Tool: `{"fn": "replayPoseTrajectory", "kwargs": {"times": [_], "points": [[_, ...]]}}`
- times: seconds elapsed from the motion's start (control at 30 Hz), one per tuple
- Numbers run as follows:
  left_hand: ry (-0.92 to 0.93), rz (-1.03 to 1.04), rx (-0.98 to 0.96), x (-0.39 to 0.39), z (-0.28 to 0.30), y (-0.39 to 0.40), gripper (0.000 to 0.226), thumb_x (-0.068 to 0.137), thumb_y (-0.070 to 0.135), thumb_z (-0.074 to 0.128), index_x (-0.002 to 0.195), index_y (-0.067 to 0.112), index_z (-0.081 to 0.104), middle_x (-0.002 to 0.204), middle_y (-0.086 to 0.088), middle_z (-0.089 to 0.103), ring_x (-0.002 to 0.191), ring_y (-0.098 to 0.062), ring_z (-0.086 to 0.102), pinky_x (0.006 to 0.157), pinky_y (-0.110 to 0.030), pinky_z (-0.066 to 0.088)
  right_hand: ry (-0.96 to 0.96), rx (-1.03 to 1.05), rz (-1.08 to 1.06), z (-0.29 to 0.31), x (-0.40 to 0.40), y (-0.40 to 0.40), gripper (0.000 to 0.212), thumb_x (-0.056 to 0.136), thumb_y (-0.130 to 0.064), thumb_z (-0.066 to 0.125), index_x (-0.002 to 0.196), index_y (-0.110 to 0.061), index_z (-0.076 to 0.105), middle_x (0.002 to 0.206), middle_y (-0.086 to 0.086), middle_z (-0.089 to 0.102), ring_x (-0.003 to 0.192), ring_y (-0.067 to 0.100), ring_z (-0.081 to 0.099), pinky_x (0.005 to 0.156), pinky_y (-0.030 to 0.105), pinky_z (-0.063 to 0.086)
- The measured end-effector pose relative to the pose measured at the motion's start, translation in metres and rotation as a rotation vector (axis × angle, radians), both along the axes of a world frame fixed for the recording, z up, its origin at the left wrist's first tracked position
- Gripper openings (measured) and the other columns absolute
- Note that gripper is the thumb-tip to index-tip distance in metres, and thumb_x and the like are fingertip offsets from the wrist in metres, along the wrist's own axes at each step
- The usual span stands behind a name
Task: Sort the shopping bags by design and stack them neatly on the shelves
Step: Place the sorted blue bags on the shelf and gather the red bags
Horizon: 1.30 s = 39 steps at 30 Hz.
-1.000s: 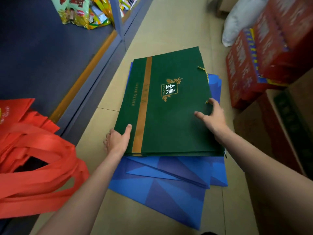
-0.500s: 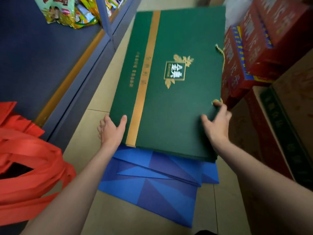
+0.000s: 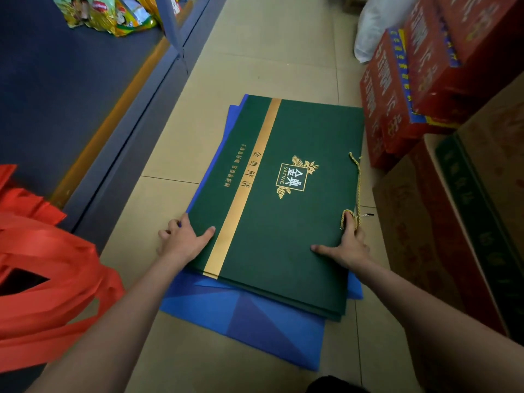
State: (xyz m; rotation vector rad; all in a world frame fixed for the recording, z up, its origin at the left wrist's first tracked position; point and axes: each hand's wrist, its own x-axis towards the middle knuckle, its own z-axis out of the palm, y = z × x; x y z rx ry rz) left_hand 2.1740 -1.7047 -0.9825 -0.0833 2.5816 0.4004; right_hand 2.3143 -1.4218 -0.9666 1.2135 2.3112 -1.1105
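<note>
On the tiled floor [image 3: 255, 46], both hands — left hand [image 3: 183, 242], right hand [image 3: 347, 245] — grip the green bags [image 3: 286, 222] lying over blue bags [image 3: 255, 327].

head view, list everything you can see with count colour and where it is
flat green paper bags with gold stripe: small stack, count unclear, on the blue bags, floor centre
flat blue paper bags: several, under the green stack
gold cord handle: one, right edge of green stack
red fabric bags: heap, left
red cartons: several, right
brown cardboard box: one, right
white sack: one, top right
snack packets: several, shelf top left
left hand: grips stack's left edge
right hand: grips right edge at cord
</note>
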Motion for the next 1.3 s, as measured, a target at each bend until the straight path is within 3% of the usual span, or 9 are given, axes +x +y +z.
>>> {"fn": "replayPoseTrajectory", "kwargs": {"times": [0.2,0.4,0.5,0.6,0.7,0.83,1.0,1.2,1.3], "points": [[-0.086,0.094,0.188,-0.001,0.004,-0.009,0.081,0.088,0.058,0.050,0.149,0.015,0.019,0.149,-0.015,0.027,0.135,-0.038,0.026,0.110,-0.043,0.024,0.020,-0.008,-0.035,-0.008,0.014,-0.001,0.116,0.071,-0.047,0.077,0.148,-0.036,-0.009,0.151,0.015,0.019,0.134,0.041,0.022,0.110,0.045,0.024],[-0.204,0.269,0.600,0.018,0.009,-0.024,0.074,0.085,0.057,0.057,0.144,0.020,0.031,0.142,0.000,0.043,0.127,-0.021,0.044,0.108,-0.039,0.035,0.138,-0.067,-0.074,-0.003,-0.015,-0.004,0.114,0.071,-0.044,0.078,0.150,-0.033,-0.003,0.148,0.014,0.023,0.133,0.040,0.030,0.112,0.049,0.027],[-0.201,0.275,0.560,0.024,0.009,-0.019,0.089,0.083,0.063,0.054,0.148,0.013,0.020,0.149,-0.003,0.035,0.132,-0.023,0.039,0.111,-0.040,0.032,0.194,-0.043,-0.003,0.004,-0.033,0.006,0.111,0.071,-0.044,0.078,0.151,-0.029,0.002,0.151,0.013,0.022,0.137,0.036,0.027,0.113,0.047,0.025],[-0.193,0.200,0.215,0.032,0.008,-0.010,0.106,0.084,0.067,0.048,0.149,0.002,-0.004,0.154,-0.014,0.014,0.138,-0.035,0.025,0.110,-0.043,0.027,0.156,-0.043,0.107,0.006,-0.044,0.005,0.112,0.073,-0.041,0.077,0.151,-0.027,-0.002,0.152,0.013,0.018,0.139,0.035,0.024,0.112,0.045,0.023],[-0.127,0.148,0.092,0.033,0.007,-0.007,0.102,0.086,0.063,0.048,0.148,0.002,-0.006,0.155,-0.014,0.012,0.138,-0.039,0.019,0.109,-0.046,0.025,0.097,0.009,0.141,-0.005,-0.046,0.000,0.117,0.071,-0.042,0.078,0.150,-0.029,-0.008,0.150,0.016,0.018,0.135,0.040,0.027,0.113,0.048,0.025],[-0.019,0.135,0.169,0.002,0.004,-0.008,0.094,0.086,0.056,0.054,0.151,0.011,0.002,0.153,-0.012,0.019,0.137,-0.039,0.019,0.108,-0.047,0.027,0.163,0.016,0.034,-0.010,-0.064,0.006,0.121,0.067,-0.043,0.081,0.151,-0.024,-0.004,0.152,0.013,0.020,0.137,0.038,0.025,0.113,0.049,0.024],[0.013,0.164,0.300,-0.044,-0.004,0.009,0.095,0.080,0.057,0.061,0.150,0.018,0.010,0.148,-0.011,0.032,0.136,-0.037,0.023,0.109,-0.049,0.027,0.257,-0.103,-0.035,-0.017,-0.098,0.024,0.136,0.029,-0.069,0.079,0.145,-0.037,0.015,0.141,0.004,0.043,0.126,0.033,0.044,0.103,0.053,0.040],[-0.016,0.387,0.407,-0.088,-0.008,0.025,0.110,0.063,0.077,0.062,0.148,0.024,0.018,0.146,-0.010,0.036,0.133,-0.038,0.031,0.107,-0.054,0.032,0.375,-0.307,-0.086,-0.019,-0.130,0.036,0.102,0.065,-0.030,0.084,0.146,-0.035,0.021,0.124,-0.007,0.049,0.110,0.021,0.053,0.095,0.039,0.048],[-0.038,0.591,0.526,-0.100,-0.003,0.025,0.095,0.078,0.060,0.063,0.148,0.013,0.020,0.150,-0.012,0.030,0.136,-0.034,0.030,0.108,-0.048,0.029,0.404,-0.324,-0.138,-0.025,-0.137,0.035,0.105,0.064,-0.023,0.085,0.146,-0.037,0.021,0.132,0.001,0.049,0.115,0.025,0.053,0.097,0.045,0.048]]}}
